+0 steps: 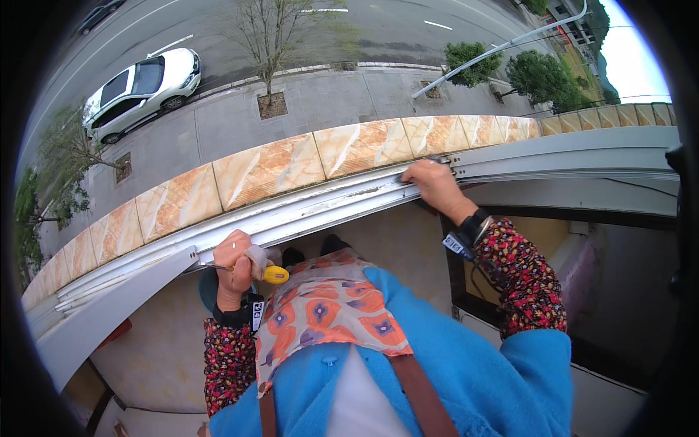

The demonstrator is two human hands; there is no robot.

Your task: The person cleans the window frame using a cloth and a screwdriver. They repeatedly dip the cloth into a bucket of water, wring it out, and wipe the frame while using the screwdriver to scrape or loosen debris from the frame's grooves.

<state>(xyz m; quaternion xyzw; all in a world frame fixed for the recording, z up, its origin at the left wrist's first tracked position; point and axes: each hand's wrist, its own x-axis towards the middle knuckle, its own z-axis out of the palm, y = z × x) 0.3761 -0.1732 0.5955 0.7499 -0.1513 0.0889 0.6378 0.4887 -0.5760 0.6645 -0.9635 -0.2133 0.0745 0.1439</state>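
Note:
My left hand (234, 264) is closed around a screwdriver with a yellow handle (276, 274). Its thin metal shaft points left, toward the end of a grey sash frame (116, 309). A pale, cloth-like piece (257, 256) is at the thumb of that hand. Farther right, my right hand (435, 185) rests on the white window track (328, 209) with its fingers curled down. Some dark thing (440, 159) shows by those fingertips, beside the end of another grey sash frame (561, 151); what the fingers hold is hidden.
Beyond the track runs a marbled tile ledge (266, 171). Far below are a pavement, trees, a lamp pole (502, 48) and a white car (142, 93). A blue-green round container (209, 290) stands behind my left wrist. At right is a dark-framed opening (619, 291).

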